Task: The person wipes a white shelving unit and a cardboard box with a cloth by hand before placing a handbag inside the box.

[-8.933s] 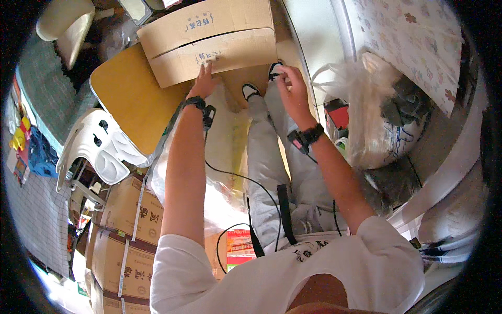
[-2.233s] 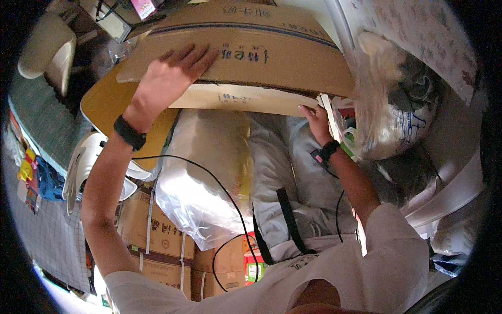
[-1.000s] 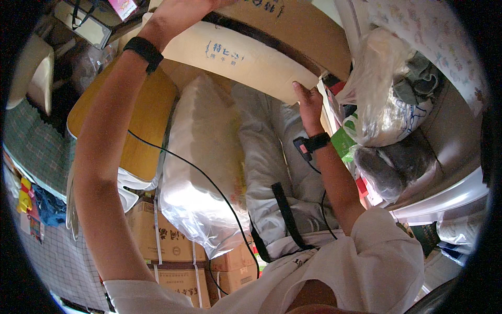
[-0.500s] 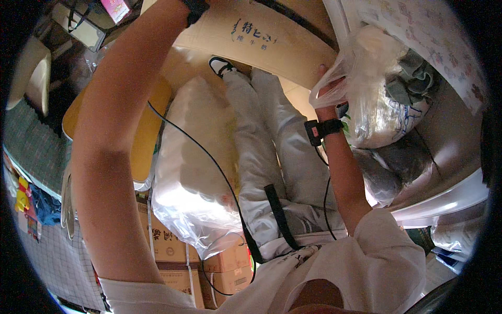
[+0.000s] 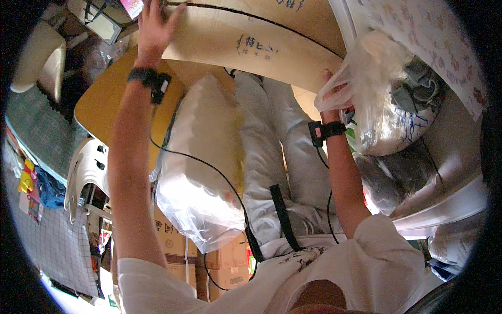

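Observation:
A long brown cardboard box with dark printing lies across the far side, a dark seam running along it. At its left end is my left hand, fingers spread and thumb stretched out against the cardboard. My right hand grips the box's right corner; clear plastic veils part of its fingers. That plastic belongs to a bag bulging with pale and grey-green contents, beside my right wrist. Each wrist wears a black strap with a small device and cable.
A large filled white plastic sack stands left of my legs. Beyond it are a yellow-brown board and a white plastic chair. More cardboard boxes sit low behind. A dark plastic bag rests on the right-hand surface.
My left hand has come down and nearer, from the top edge fully into view at the box's left end. The box has shifted slightly nearer. My right hand stays at its corner.

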Demonstrator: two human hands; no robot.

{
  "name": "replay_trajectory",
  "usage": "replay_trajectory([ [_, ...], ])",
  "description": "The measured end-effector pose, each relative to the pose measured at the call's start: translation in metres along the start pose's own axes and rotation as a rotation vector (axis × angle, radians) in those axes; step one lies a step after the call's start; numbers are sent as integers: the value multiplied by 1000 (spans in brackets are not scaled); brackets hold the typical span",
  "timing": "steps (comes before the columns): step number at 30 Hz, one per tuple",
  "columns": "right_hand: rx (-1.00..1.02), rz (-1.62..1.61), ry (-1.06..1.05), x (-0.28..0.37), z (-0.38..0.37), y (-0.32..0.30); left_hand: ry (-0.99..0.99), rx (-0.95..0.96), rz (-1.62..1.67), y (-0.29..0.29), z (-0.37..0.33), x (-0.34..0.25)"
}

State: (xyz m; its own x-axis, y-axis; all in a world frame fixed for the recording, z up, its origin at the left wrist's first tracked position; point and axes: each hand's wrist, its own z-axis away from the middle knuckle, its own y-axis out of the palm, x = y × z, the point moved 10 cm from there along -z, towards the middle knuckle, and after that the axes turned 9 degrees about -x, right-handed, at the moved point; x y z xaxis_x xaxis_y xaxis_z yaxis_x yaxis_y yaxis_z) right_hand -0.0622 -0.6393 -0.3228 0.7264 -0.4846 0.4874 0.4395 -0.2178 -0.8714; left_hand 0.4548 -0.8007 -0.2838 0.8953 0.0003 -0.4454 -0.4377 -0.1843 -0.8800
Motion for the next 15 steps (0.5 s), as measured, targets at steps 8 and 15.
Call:
replay_trajectory([
  [8, -146, 131, -394, 31, 3, -9, -637, 350, 473, 48, 66, 68],
  [15, 297, 325, -629, 11, 9, -15, -534, 344, 390, -7, -22, -54],
])
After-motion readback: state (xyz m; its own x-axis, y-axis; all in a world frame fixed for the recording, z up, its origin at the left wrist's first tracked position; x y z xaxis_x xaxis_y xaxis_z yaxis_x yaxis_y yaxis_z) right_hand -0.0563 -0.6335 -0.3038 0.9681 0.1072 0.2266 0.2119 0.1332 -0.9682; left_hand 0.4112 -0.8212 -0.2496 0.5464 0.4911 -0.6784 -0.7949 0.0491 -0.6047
